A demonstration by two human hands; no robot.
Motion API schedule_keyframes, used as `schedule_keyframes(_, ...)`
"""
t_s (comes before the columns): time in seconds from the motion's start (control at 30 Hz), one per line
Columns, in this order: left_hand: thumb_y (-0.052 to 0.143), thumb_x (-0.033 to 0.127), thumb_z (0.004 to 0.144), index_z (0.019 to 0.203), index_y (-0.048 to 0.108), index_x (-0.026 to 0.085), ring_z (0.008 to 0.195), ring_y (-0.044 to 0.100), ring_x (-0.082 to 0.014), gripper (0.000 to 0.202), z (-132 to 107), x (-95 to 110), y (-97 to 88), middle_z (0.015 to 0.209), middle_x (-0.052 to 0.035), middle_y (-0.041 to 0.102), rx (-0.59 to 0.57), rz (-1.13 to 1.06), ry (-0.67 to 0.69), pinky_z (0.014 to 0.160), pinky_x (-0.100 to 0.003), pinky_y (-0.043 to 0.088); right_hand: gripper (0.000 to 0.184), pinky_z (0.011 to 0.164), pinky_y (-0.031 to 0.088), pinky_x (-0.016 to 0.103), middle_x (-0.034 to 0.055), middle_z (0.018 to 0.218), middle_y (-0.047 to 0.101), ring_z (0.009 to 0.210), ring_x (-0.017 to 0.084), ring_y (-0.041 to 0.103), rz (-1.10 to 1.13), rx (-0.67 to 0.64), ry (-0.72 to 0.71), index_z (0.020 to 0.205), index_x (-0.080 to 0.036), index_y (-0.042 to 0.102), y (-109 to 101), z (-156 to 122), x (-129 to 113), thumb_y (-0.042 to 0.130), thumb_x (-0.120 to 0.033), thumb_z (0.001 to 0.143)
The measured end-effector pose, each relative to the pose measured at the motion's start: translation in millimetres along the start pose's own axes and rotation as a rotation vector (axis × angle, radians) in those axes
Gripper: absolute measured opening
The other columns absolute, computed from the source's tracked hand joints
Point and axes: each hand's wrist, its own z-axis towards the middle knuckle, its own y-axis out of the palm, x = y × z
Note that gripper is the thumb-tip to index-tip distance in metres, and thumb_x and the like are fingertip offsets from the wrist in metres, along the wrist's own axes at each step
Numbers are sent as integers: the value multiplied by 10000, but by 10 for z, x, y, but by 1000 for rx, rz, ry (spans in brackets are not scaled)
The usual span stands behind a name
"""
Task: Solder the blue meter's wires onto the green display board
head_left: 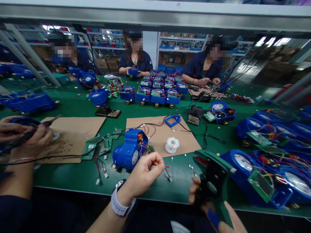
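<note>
My left hand [145, 171], with a watch on its wrist, is closed in a pinch at the table's front. A short red wire [167, 166] shows at its fingertips; a small white connector is just below. Behind this hand a blue plastic housing [128, 150] with a round dial and wires stands on the table. My right hand [213, 207] is wrapped round the handles of a green and black wire stripper [213, 174], raised over the table edge at the right. The stripper's jaws are apart from the wire.
A white spool [172, 145] and a blue frame [172, 120] lie on cardboard [155, 124]. Green circuit boards [88, 150] with leads lie left. Blue housings [257, 155] crowd the right. A co-worker's hands [31, 139] hold a soldering iron at left; several people sit opposite.
</note>
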Motion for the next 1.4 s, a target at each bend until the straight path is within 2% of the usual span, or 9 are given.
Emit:
schedule_keyframes(0.17,439,330,921,811,530,172,691,467,-120,213,-55,-11,-28,726,16,509,-2,109,41,653,-245,365,668,1021,410,463,132,1313,557,1219,339,502,-608,364,-8,1307,-216,485,-303,161,-38,587,-611,779)
schedule_keyframes(0.33,388,295,957,896,525,195,691,541,-131,180,-104,-42,-243,745,4,563,178,426,195,665,-259,414,728,1007,418,531,206,1292,541,1210,366,506,-1147,449,-108,1386,-101,398,-441,405,113,518,-556,831)
schedule_keyframes(0.5,487,168,890,903,578,219,1008,630,-196,106,-143,-213,-590,905,-15,697,303,887,518,1079,-444,286,591,913,464,545,214,1176,590,1107,388,550,-1481,512,-183,1300,-60,490,-570,530,244,532,-446,855)
schedule_keyframes(0.67,521,118,860,921,587,231,1198,554,-227,144,-210,-559,-645,974,-24,729,403,905,516,1118,-526,249,406,957,434,471,151,1231,574,1141,300,521,-1306,242,-410,1214,-161,559,-197,609,71,512,-427,911)
schedule_keyframes(0.8,556,78,828,923,598,221,1137,591,-232,177,-170,-741,-566,943,-40,730,534,877,577,1075,-503,343,353,870,444,454,128,1063,635,997,287,555,-1200,-62,-301,1082,-165,626,275,791,7,576,-451,881)
schedule_keyframes(0.97,576,93,840,962,620,202,1035,624,-215,170,16,-809,-607,907,-43,710,610,901,652,1006,-455,427,217,822,428,376,90,931,678,934,250,578,-1042,-111,-221,999,-168,659,540,1135,81,518,-315,925)
schedule_keyframes(1.27,513,135,871,903,572,222,1207,512,-249,110,153,-451,-598,1047,-54,682,468,898,599,1054,-537,346,325,668,437,232,6,718,655,697,127,613,-787,-83,-282,789,-174,612,662,1294,-237,373,-270,988)
schedule_keyframes(1.33,575,215,848,927,569,223,1319,414,-290,80,198,-355,-655,1238,-83,606,435,966,541,1100,-574,282,282,753,446,248,27,837,687,820,144,619,-747,-171,-378,872,-174,650,666,1236,-385,409,-278,975)
schedule_keyframes(1.4,637,341,812,1126,536,206,1384,327,-326,356,250,-340,-745,1443,-140,419,445,959,357,1110,-568,295,271,836,437,280,40,965,696,921,162,605,-728,-354,-453,1003,-188,669,645,1209,-487,412,-268,972)
